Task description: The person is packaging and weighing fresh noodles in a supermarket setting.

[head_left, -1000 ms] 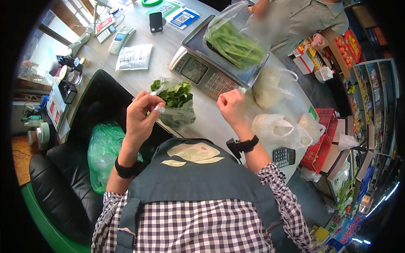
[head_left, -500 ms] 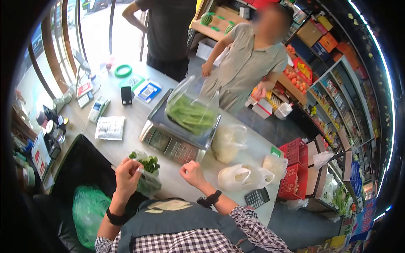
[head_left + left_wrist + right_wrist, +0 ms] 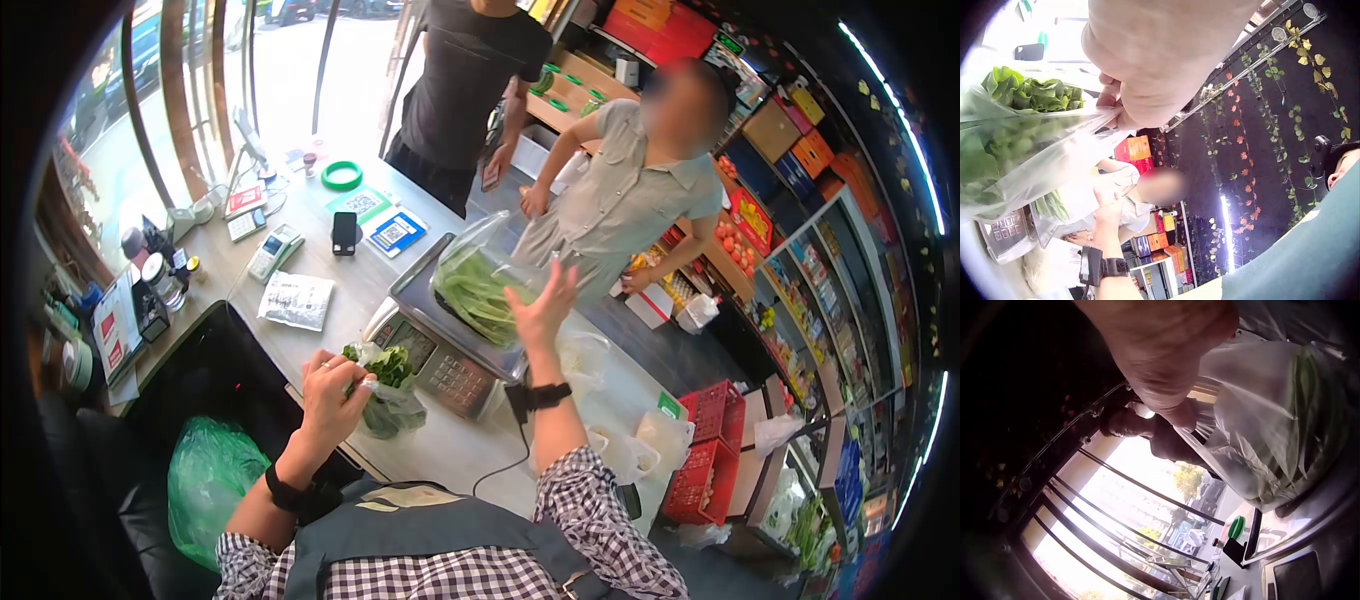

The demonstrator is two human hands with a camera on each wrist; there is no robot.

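Note:
My left hand (image 3: 330, 395) pinches the top of a clear plastic bag of leafy greens (image 3: 393, 410) at the near side of the counter. In the left wrist view, the film of this bag (image 3: 1035, 147) stretches taut from the fingertips. A digital scale (image 3: 455, 388) stands just beyond, and on its metal tray sits a clear bag of long green vegetables (image 3: 472, 290). My right hand (image 3: 545, 308) reaches over the tray with fingers spread, right at that bag's right side. The right wrist view has the thumb beside the bag's loose plastic (image 3: 1254, 425).
A white packet (image 3: 297, 301), a card terminal (image 3: 275, 252), a black stand-like device (image 3: 344, 234) and a blue QR card (image 3: 398, 233) lie left of the scale. White bags (image 3: 662, 440) and red crates (image 3: 705, 472) are to the right. Two people stand across the counter.
My right hand has gone from curled near the scale's keypad to spread fingers at the bag on the tray. The left hand still holds the greens bag. The head view has tilted up.

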